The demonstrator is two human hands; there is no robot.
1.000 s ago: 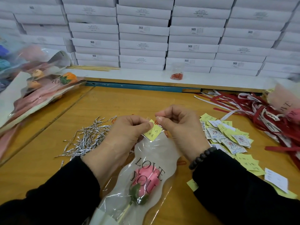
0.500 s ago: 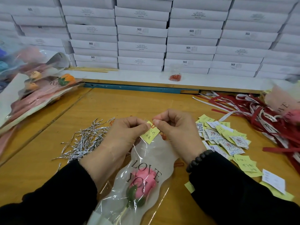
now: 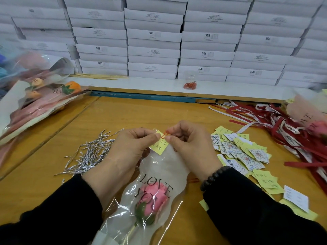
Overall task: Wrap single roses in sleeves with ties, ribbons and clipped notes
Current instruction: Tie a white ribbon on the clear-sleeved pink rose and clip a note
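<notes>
Both hands meet at the sleeve (image 3: 155, 175) top: left hand (image 3: 131, 147) pinches the yellow note (image 3: 159, 145), right hand (image 3: 191, 144) pinches the orange clip (image 3: 166, 134). Clipping step; next, slide it fully on.

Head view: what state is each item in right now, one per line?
Left hand: pinches the yellow note.
Right hand: pinches the orange paper clip.
Orange paper clip: on the note's top edge.
Yellow note: at the sleeve's top.
LOVE YOU sleeve: lying flat.
Pink rose: inside the sleeve.
</notes>
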